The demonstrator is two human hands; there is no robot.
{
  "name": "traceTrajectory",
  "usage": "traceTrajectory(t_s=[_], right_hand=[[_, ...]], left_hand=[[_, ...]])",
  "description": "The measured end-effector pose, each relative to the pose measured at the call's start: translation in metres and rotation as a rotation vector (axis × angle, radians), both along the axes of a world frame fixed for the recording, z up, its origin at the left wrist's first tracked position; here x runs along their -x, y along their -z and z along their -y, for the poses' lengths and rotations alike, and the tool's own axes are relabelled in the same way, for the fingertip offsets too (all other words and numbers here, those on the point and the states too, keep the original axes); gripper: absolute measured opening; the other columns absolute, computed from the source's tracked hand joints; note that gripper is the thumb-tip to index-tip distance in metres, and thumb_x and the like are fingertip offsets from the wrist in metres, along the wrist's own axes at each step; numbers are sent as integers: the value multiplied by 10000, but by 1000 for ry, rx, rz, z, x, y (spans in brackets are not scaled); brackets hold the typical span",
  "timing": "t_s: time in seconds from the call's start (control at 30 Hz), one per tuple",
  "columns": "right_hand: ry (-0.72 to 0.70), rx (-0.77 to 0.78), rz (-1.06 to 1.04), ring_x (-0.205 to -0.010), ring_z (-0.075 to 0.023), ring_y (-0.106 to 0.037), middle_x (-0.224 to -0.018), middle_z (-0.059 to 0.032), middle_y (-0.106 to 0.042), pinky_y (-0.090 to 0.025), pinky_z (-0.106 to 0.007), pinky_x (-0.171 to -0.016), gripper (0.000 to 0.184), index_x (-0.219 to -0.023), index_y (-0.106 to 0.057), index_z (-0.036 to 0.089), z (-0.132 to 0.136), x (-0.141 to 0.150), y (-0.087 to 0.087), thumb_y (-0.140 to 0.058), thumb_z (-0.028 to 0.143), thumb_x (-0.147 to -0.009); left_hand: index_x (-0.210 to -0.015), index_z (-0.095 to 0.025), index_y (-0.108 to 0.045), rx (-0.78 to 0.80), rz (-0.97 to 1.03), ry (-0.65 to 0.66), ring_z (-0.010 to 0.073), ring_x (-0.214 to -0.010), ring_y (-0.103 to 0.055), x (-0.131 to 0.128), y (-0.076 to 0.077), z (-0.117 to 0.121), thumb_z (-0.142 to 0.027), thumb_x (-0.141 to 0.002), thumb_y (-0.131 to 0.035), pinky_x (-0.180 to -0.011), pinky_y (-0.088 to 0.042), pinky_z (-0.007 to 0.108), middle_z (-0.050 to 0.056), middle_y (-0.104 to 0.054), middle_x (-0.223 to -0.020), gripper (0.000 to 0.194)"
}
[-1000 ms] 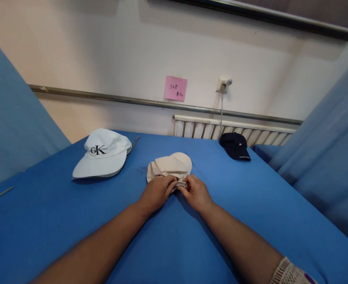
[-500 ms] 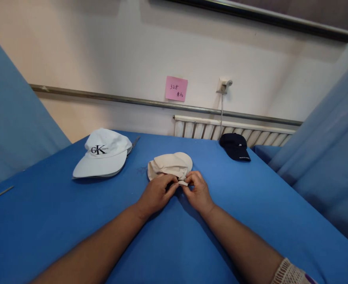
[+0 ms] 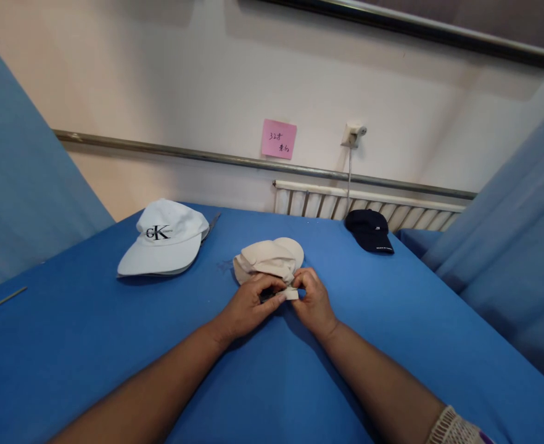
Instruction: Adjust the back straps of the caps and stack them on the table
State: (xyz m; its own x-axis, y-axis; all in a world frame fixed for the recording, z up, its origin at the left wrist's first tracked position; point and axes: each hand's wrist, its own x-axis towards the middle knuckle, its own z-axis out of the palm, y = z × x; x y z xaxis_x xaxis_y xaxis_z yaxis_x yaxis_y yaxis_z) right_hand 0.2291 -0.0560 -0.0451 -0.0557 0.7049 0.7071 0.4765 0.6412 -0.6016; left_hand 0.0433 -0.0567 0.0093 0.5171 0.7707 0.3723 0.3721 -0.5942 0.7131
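Note:
A beige baseball cap lies crumpled on the blue-covered table, its brim pointing away and to the right. At its near edge, my left hand pinches the cap's strap between thumb and fingers. My right hand grips the same strap area from the other side, fingers closed on the cloth. The two hands are close together, and part of the strap is hidden by the fingers.
A white cap with black letters sits at the left, a dark object partly behind it. A navy cap rests at the far right. A thin stick lies at the left edge. Behind the table are a radiator and a wall rail.
More of the strap shows between my hands, its pale end now sticking out toward me. The left thumb has shifted slightly right. The whole view has drifted a little.

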Motion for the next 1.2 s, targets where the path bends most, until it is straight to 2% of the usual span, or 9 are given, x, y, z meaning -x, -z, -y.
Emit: traceTrajectory(t_s=[0.17, 0.33, 0.43, 0.57, 0.67, 0.77, 0.87, 1.07, 1.2], right_hand=[[-49, 20, 0, -920, -198, -577, -971, -55, -576, -490, -342, -820, 151, -842, -496, 224, 3, -2, -3, -600, 133, -781], [-89, 51, 22, -981, -209, -589, -1028, -71, -587, -490, -365, -867, 138, -863, -523, 219, 5, -5, -6, -603, 143, -780], [-13, 125, -48, -931, -205, -596, -1053, -83, -591, -501, -346, -805, 154, -872, -529, 210, 5, -2, -5, -634, 192, -761], [172, 438, -257, -580, -142, -516, -728, 5, -590, -439, -288, -589, 264, -810, -534, 199, 8, 7, -3, -733, 305, -673], [0, 781, -522, -462, -113, -447, -528, 36, -529, -340, -251, -480, 283, -658, -535, 193, 15, 12, -6, -750, 377, -644], [-241, 956, -906, -518, -113, -534, -627, -5, -628, -345, -227, -479, 286, -711, -620, 162, 23, 13, -14, -794, 361, -601], [-281, 1024, -1108, -593, -114, -596, -712, -20, -670, -372, -206, -492, 326, -764, -651, 157, 27, 13, -19, -823, 397, -625], [-144, 1020, -1165, -519, -84, -540, -588, 22, -612, -369, -177, -452, 344, -663, -596, 162, 21, 11, -16, -893, 282, -539], [-105, 991, -1143, -467, -64, -490, -580, 31, -605, -385, -178, -432, 374, -706, -611, 158, 19, 9, -17, -901, 306, -523]], left_hand=[[-761, -173, -660, 76, 37, 0, 172, -814, -592, -1, -2, -1, -300, -829, -630, -773, -454, 292, 21, -658, -820, 147], [-865, -183, -682, 94, -3, 30, 180, -861, -595, 1, -4, -2, -307, -825, -634, -805, -451, 301, 24, -677, -888, 139], [-802, -184, -663, 67, -14, 40, 171, -854, -589, 2, 0, -4, -276, -824, -630, -810, -443, 290, 10, -673, -862, 100], [-775, -183, -649, 57, -10, -9, 163, -814, -585, 2, 6, -8, -283, -831, -619, -780, -443, 280, 4, -668, -830, 119], [-780, -182, -652, 67, -22, -24, 164, -792, -591, 1, 9, -8, -295, -834, -616, -746, -443, 277, 9, -669, -829, 131], [-792, -179, -654, 90, -19, -15, 164, -795, -600, -1, 11, -9, -291, -842, -608, -741, -444, 276, 16, -679, -848, 131], [-779, -173, -653, 108, -14, -17, 164, -792, -597, -4, 13, -9, -282, -833, -611, -736, -441, 277, 20, -682, -840, 128], [-735, -154, -628, 342, 115, -41, 131, -656, -548, -11, 12, -9, -352, -789, -655, -623, -419, 253, -2, -632, -711, 207], [-738, -156, -560, 503, 284, -103, 119, -623, -552, -15, 12, -10, -385, -719, -730, -614, -441, 256, -20, -596, -677, 286]])
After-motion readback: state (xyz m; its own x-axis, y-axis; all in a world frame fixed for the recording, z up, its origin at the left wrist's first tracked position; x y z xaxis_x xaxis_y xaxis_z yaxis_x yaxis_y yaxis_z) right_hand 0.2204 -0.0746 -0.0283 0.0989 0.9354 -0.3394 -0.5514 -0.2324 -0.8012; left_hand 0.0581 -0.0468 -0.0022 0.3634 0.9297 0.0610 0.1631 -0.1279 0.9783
